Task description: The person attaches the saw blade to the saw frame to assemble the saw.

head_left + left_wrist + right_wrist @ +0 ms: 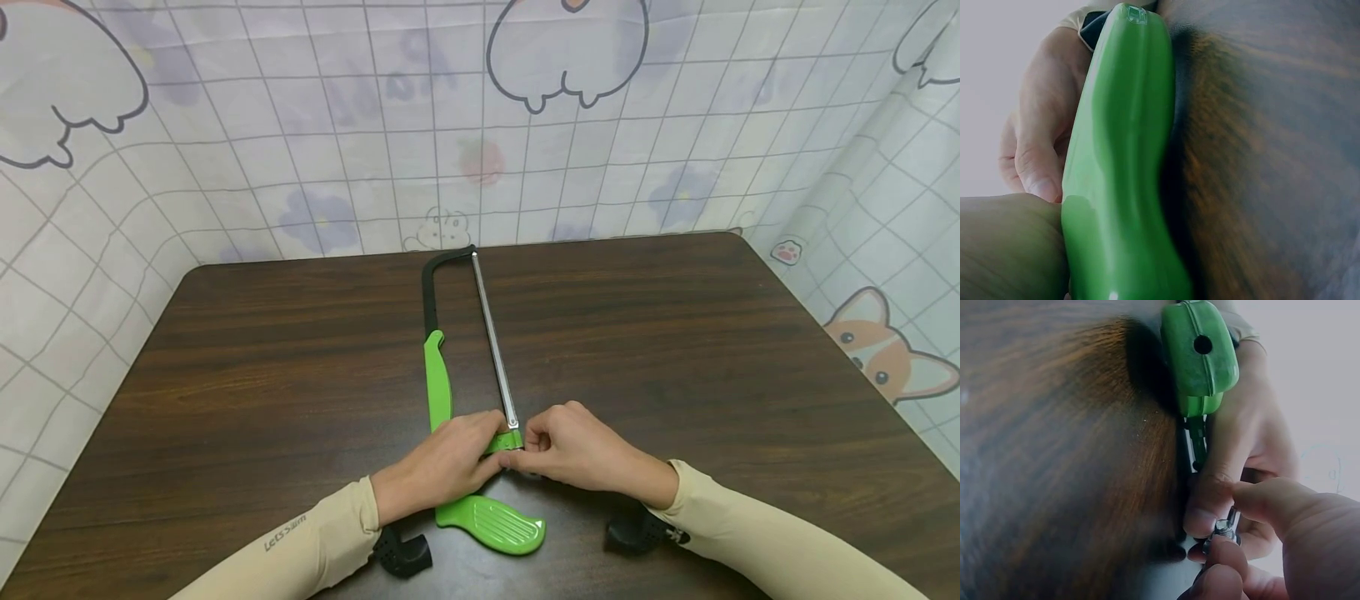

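A hacksaw (pixel 438 379) with a green frame and black front bow lies on the table, its silver blade (pixel 493 342) toward the right. My left hand (pixel 446 462) reaches across the frame and grips the green blade mount (pixel 510 439) at the blade's near end. Between the thumb and fingers of my right hand (pixel 581 450) is a small metal wing nut (pixel 1225 529), right beside the left thumb. The green handle (pixel 498 523) extends toward me below the left hand; it fills much of the left wrist view.
The dark wooden table (pixel 300 358) runs back to a wall covering (pixel 375 133) with a grid and cartoon print. Black wrist devices (pixel 405 556) sit under both forearms, near the front of the table.
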Tool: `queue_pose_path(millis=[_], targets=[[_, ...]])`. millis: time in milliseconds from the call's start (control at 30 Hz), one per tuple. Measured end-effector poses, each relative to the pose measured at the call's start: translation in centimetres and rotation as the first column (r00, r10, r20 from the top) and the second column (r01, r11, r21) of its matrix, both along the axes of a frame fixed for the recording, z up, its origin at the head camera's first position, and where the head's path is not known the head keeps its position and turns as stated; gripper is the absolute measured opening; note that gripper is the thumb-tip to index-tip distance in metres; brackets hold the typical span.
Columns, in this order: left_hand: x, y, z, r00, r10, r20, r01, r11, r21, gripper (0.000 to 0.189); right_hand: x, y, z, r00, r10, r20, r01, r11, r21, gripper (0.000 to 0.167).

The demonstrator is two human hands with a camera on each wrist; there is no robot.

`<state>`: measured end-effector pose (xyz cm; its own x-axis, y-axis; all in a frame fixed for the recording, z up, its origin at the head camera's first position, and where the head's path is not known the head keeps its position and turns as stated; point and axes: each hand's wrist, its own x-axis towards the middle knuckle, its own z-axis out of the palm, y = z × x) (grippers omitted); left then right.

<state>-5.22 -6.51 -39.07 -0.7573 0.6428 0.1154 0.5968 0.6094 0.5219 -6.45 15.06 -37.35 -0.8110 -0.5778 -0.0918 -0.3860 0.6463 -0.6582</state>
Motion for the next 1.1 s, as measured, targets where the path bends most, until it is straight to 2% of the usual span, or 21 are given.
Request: queue_pose_path(millis=[267,500,667,867,1100], targets=[[-0.01,0.04,0.07,1.0,-0.005,0.005,0.005,1.0,0.007,0.013,0.01,0.03,-0.11,1.0,-0.003,0.017,0.003,1.0,-0.01,0.046],[-0.02,0.1,0.11,1.0,-0.005,0.008,0.005,1.0,0.015,0.011,-0.03,0.22,0.34,0.989,0.027,0.145,-0.021,0.999,-0.045,0.037],[-0.09,0.13,0.1,1.0,0.002,0.024,-0.002,1.0,0.019,0.012,-0.08,0.28,0.67,0.978,0.027,0.208,-0.017,0.999,-0.048,0.034],[-0.12,0.18,0.02,0.999,0.008,0.034,-0.008,1.0,0.019,0.011,-0.26,0.55,0.66,0.952,0.03,0.306,-0.008,0.997,-0.073,0.036],[-0.11,0.19,-0.05,0.999,0.011,0.041,-0.012,1.0,0.021,0.011,-0.5,0.8,0.49,0.908,0.044,0.417,0.002,0.994,-0.109,0.033]])
